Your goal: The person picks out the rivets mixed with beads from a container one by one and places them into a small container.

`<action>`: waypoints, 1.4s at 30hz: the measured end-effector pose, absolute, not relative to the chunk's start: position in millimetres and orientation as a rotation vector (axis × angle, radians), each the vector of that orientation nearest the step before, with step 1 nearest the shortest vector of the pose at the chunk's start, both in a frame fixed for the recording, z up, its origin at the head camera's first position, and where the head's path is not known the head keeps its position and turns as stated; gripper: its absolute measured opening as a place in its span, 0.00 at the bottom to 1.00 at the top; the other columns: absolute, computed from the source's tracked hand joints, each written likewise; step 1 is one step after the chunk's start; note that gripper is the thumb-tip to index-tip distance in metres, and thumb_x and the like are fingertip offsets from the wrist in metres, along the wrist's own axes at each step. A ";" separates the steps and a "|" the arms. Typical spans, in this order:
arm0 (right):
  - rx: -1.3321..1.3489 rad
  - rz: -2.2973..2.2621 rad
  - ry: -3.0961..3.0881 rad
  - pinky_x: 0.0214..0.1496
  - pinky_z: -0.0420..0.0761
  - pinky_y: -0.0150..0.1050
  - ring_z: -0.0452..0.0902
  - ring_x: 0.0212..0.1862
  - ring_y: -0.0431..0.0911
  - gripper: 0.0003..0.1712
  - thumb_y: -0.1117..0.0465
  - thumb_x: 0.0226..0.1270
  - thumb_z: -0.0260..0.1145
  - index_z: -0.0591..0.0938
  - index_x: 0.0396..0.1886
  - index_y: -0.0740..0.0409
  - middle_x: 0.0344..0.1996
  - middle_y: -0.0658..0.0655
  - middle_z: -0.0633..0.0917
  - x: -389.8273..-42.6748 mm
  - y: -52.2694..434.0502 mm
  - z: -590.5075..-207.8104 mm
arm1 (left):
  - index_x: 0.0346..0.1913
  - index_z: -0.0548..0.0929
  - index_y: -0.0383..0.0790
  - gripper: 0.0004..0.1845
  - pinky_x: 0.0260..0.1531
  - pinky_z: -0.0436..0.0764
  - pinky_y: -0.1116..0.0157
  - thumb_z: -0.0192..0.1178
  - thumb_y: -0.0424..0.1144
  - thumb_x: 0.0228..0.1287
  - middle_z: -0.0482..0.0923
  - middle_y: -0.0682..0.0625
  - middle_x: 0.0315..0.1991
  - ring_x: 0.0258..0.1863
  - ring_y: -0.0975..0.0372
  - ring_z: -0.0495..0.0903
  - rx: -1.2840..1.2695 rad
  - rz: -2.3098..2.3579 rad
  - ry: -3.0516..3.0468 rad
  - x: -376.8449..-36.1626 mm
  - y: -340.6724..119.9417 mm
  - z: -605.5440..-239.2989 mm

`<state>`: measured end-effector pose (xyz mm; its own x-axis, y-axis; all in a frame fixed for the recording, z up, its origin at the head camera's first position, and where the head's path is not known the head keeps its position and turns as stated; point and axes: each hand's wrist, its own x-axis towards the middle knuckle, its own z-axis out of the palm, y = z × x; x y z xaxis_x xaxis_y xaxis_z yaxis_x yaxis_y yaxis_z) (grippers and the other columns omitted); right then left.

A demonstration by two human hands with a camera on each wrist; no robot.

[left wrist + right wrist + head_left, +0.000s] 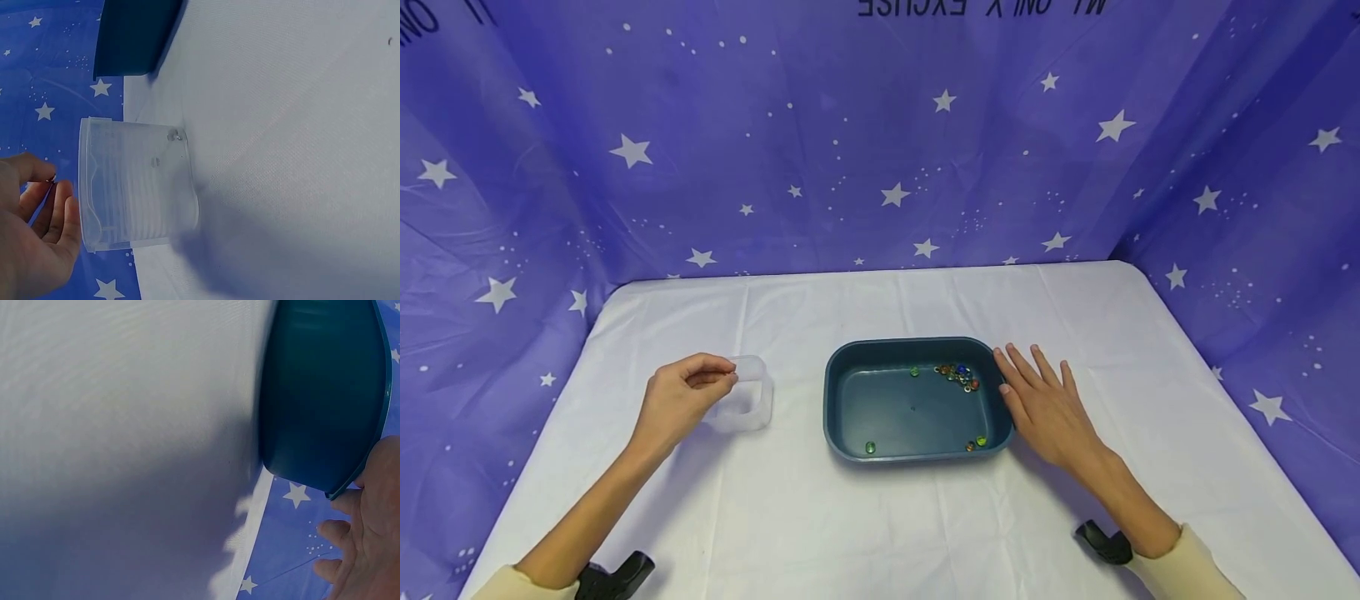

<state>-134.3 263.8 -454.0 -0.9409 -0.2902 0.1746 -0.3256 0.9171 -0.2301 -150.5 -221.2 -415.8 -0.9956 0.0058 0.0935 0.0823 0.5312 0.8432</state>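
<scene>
A dark teal tray (838,400) lies on the white table with several coloured glass marbles (957,373) clustered at its far right, and a few loose ones near its front wall. My left hand (688,392) hovers over the left rim of a clear plastic container (748,407), thumb and fingers pinching a small marble (51,179). In the left wrist view the clear plastic container (137,184) holds a glassy marble (175,135). My right hand (1045,408) lies flat on the table, fingers straight, thumb against the tray's right rim (350,481).
A white cloth (880,517) covers the table. Purple star-print fabric (880,167) walls in the back and both sides. Black wrist-camera mounts (617,575) sit near the front edge.
</scene>
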 end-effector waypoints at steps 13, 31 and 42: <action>0.480 0.392 -2.941 0.68 0.42 0.73 0.46 0.77 0.63 0.30 0.50 0.83 0.45 0.60 0.79 0.52 0.76 0.59 0.61 -133.7 263.0 -453.8 | 0.45 0.87 0.34 0.10 0.35 0.80 0.76 0.66 0.37 0.65 0.87 0.46 0.37 0.35 0.68 0.85 -0.082 -1.420 -2.706 -149.1 -222.0 -418.4; 0.477 0.377 -2.950 0.68 0.43 0.73 0.46 0.77 0.63 0.30 0.50 0.83 0.45 0.60 0.79 0.52 0.76 0.59 0.61 -134.9 261.7 -451.5 | 0.48 0.87 0.35 0.10 0.41 0.82 0.72 0.67 0.31 0.64 0.86 0.46 0.41 0.39 0.65 0.85 -0.316 -1.607 -2.568 -149.5 -178.8 -394.9; 0.494 0.295 -2.951 0.68 0.44 0.74 0.44 0.77 0.63 0.30 0.51 0.83 0.45 0.60 0.79 0.53 0.76 0.60 0.59 -134.0 263.8 -451.4 | 0.48 0.87 0.35 0.12 0.41 0.84 0.66 0.67 0.28 0.62 0.86 0.48 0.42 0.37 0.62 0.85 -0.700 -1.761 -2.534 -167.5 -90.2 -387.8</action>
